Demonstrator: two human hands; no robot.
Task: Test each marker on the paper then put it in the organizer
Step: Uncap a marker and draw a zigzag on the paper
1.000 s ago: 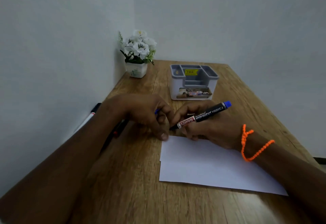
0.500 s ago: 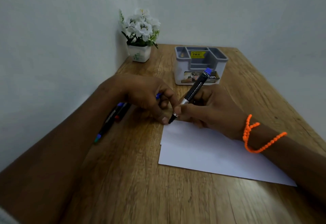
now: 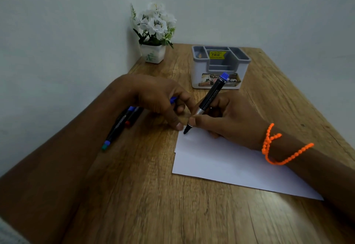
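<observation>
My right hand (image 3: pixel 232 116) grips a black marker with a blue end (image 3: pixel 211 94), uncapped, its tip touching the far left corner of the white paper (image 3: pixel 226 163). Just left of the tip, my left hand (image 3: pixel 159 97) has its fingers curled round a blue cap (image 3: pixel 172 99), the thumb pressing down beside the paper's corner. The grey and white organizer (image 3: pixel 197 70) stands behind the hands; no markers show in its compartments. More markers (image 3: pixel 121 124) lie on the table, partly under my left forearm.
A white pot of white flowers (image 3: pixel 153 51) stands in the far left corner by the wall. The wooden table (image 3: pixel 153 195) reaches walls at left and back. An orange bead string circles my right wrist (image 3: pixel 276 145).
The marker has swung from nearly flat to steeply upright, and its tip has come down onto the paper's corner. My head has tilted down, shifting the view.
</observation>
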